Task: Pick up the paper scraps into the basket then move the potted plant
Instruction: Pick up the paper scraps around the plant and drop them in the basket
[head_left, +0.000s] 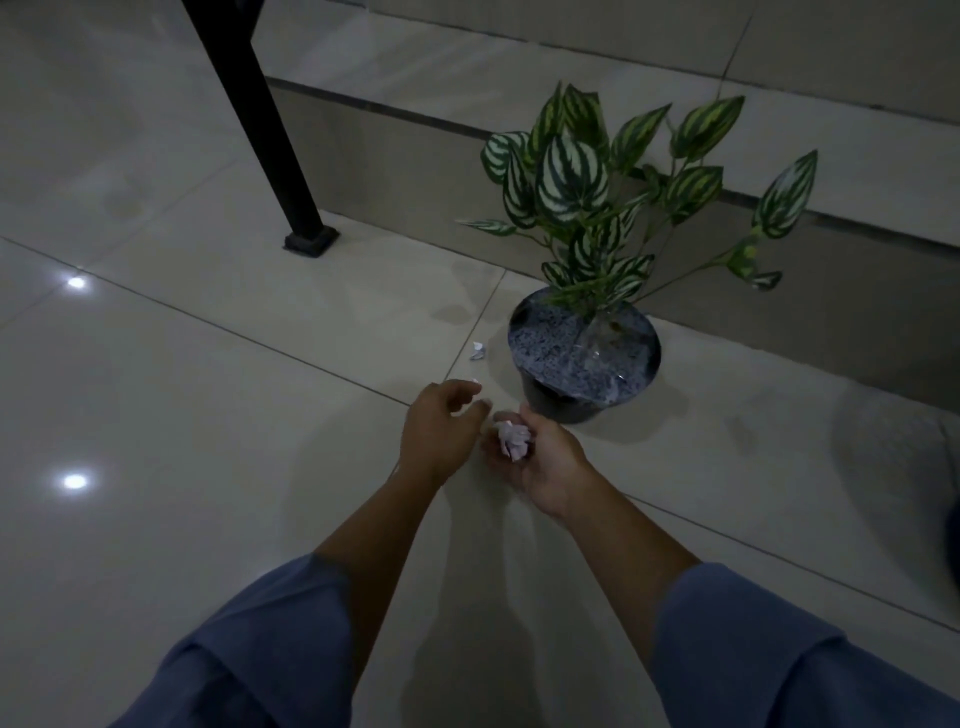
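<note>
Head view: right hand (540, 462) cups paper scraps (513, 439); left hand (441, 431) half-open, empty.

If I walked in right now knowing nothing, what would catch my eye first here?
Probably the potted plant with striped green leaves, standing on the pale tiled floor by a low step. Just in front of it, the right hand cups a bunch of crumpled paper scraps, with the left hand open beside it. One more small scrap lies on the floor left of the pot.
</note>
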